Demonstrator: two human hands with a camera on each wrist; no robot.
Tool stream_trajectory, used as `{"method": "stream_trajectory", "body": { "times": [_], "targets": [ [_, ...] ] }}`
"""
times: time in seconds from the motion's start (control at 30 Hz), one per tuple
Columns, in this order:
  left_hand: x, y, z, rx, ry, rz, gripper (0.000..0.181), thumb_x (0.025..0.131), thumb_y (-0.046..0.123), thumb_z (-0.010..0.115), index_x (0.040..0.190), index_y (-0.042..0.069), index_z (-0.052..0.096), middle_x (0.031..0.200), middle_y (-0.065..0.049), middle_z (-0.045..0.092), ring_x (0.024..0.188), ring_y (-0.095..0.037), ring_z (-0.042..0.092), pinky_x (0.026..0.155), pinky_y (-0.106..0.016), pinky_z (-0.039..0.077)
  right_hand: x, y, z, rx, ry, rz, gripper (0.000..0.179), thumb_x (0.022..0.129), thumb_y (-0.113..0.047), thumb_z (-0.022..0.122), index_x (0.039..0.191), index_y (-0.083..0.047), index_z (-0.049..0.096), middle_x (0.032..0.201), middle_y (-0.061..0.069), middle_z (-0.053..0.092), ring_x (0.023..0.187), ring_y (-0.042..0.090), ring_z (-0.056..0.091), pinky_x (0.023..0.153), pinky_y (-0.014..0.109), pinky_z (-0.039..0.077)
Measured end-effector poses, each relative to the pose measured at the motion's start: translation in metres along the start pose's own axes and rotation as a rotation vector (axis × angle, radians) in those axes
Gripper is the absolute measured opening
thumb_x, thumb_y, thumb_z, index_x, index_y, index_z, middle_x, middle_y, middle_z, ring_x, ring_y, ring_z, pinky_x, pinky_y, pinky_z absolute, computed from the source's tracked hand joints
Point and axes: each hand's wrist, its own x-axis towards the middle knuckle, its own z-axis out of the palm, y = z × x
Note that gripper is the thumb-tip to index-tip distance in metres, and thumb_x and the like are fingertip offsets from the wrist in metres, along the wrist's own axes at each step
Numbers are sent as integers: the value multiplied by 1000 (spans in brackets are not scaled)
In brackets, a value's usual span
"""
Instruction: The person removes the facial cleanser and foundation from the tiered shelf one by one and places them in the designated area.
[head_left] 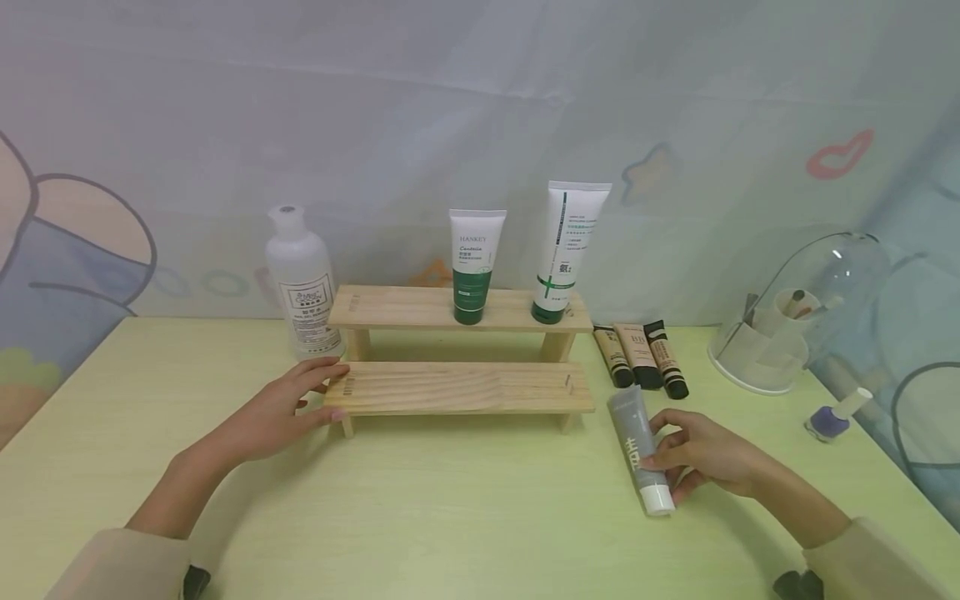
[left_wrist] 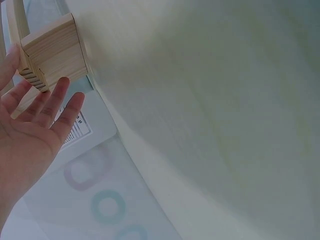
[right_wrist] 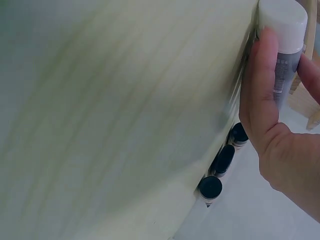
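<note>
A two-tier wooden display stand (head_left: 461, 387) sits on the table. My left hand (head_left: 281, 414) holds the left end of its lower board, thumb at the front corner and index finger at the back. In the left wrist view, the other fingers (left_wrist: 68, 117) spread out beside the wood. A grey squeeze tube with a white cap (head_left: 636, 442) lies slanted right of the stand, cap towards me. My right hand (head_left: 708, 454) grips this tube near its cap, thumb on top. A green-and-white tube (head_left: 472, 258) and a taller white tube (head_left: 567, 242) stand on the upper board.
A white pump-less bottle (head_left: 303, 275) stands behind the stand's left end. Several small cosmetic tubes (head_left: 639, 354) lie to its right. Farther right are a clear domed brush holder (head_left: 765, 354) and a purple nail polish bottle (head_left: 828, 423). A printed curtain (head_left: 420, 108) hangs behind the table.
</note>
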Motion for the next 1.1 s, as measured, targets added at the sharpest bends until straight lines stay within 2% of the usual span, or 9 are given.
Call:
{"method": "stream_trajectory", "body": {
  "times": [0.33,0.67,1.1],
  "targets": [
    [0,1,-1,-5,2,16,60,90,28,59,137,-1,36,141,-24,26,113,-39,44,86,-57,41,2,0,3,-28,43,35,53,82,-15,68,117,9,36,82,15,58,63,22,60,57,41,54],
    [0,1,0,-10,0,13,60,91,29,58,137,-1,36,141,-24,25,113,-38,43,87,-57,40,-4,3,-3,-3,39,19,67,85,-14,65,130,12,24,83,14,57,65,22,59,59,42,54],
    [-1,3,-1,25,6,32,58,91,27,58,136,-2,37,140,-25,27,112,-39,45,84,-57,41,-4,6,-5,40,24,4,67,86,-13,64,130,15,23,83,12,57,66,21,60,61,41,54]
  ]
}}
